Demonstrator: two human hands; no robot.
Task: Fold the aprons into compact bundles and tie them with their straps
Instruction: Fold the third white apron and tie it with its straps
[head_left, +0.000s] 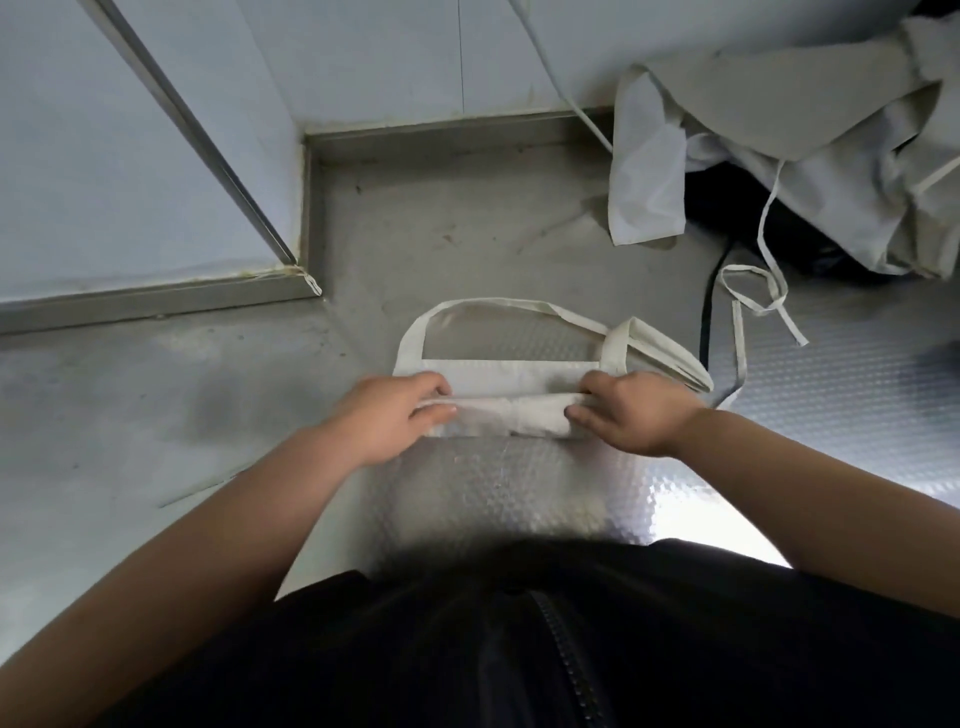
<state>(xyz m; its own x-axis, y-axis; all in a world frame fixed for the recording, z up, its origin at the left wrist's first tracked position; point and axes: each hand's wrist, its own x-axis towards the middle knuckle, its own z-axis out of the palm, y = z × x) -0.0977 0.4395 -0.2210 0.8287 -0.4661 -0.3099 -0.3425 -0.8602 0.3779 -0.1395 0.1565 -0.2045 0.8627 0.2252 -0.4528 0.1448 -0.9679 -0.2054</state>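
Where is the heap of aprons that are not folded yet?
In the head view the heap lies at the top right of the metal counter, beyond the right hand and the apron being folded.

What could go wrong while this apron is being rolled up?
The apron roll is held only by the left hand and right hand pinching its ends. Nothing is tied, so it may spring open if either lets go. The loose strap on the right seems to cross a hanging strap from the apron pile, beside a black cable; pulling it could snag.
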